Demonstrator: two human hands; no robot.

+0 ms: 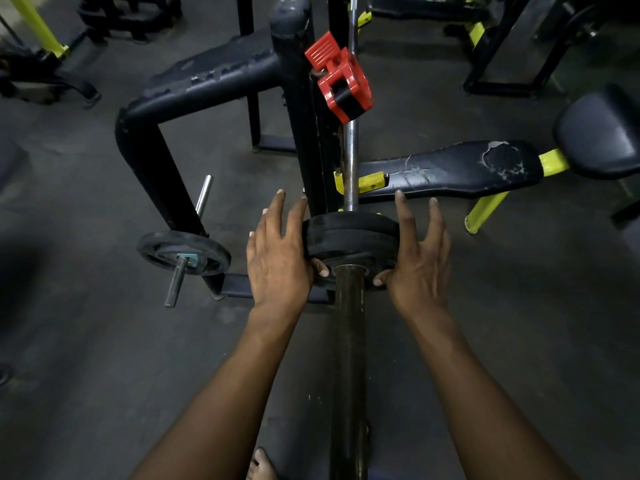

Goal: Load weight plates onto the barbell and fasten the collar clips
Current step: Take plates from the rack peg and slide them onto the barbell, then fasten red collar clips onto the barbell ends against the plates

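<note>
The barbell sleeve (348, 341) runs from the bottom of the view toward the rack, and its thin chrome shaft (350, 157) goes on beyond. Two small black weight plates (349, 233) sit stacked on the sleeve. My left hand (277, 261) presses on the left side of the plates, thumb on the front face. My right hand (415, 261) does the same on the right side. Fingers of both hands are spread straight. A red collar clip (343, 81) with its lever raised sits on the shaft farther up.
A black rack frame (194, 81) stands to the left, with another plate (183, 252) on its storage peg low down. A worn black bench (450, 168) with yellow legs lies to the right. Dark rubber floor surrounds everything. A bare foot (261, 465) shows at the bottom.
</note>
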